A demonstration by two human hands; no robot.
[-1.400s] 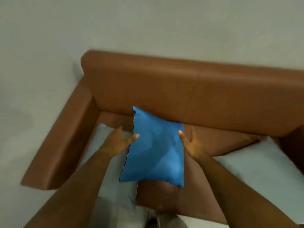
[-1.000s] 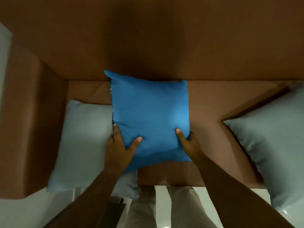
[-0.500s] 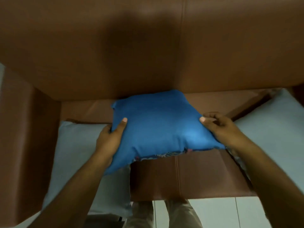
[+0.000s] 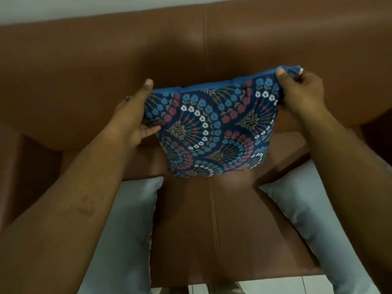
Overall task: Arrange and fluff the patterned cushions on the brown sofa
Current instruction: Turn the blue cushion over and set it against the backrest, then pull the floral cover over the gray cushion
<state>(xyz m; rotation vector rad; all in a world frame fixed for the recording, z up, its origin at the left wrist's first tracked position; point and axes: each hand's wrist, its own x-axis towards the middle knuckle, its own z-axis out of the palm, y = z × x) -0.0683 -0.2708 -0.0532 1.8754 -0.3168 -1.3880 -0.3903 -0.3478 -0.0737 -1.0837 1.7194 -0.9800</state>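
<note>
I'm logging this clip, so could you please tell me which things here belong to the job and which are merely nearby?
In the job: patterned cushion, left hand, right hand, brown sofa.
Nearby: two pale grey cushions, tiled floor.

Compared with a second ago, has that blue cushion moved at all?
Yes. The cushion has been lifted off the sofa seat and flipped: its patterned side now faces up, held before the backrest.
</note>
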